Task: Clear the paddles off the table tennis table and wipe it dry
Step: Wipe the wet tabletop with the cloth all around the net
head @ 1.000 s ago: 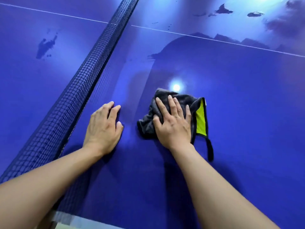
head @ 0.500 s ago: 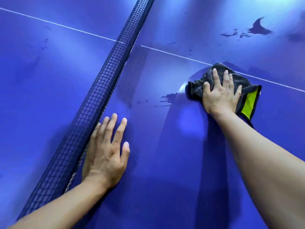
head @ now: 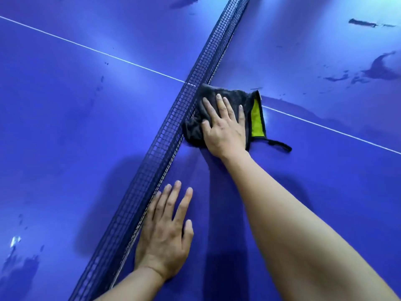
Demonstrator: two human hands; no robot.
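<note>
Right hand point(head: 224, 127) flat, fingers straight, pressing crumpled dark grey microfibre cloth w/ lime-green side point(head: 219, 98) on glossy blue surface point(head: 325, 192), touching black mesh net point(head: 186, 109); left hand point(head: 166, 233) flat, holding nothing.

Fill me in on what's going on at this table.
A person is wiping a blue table tennis table dry. The right hand presses a dark cloth flat on the surface, hard against the net by the white centre line. The left hand rests flat on the table beside the net, nearer the person. There are wet patches at the far right.
</note>
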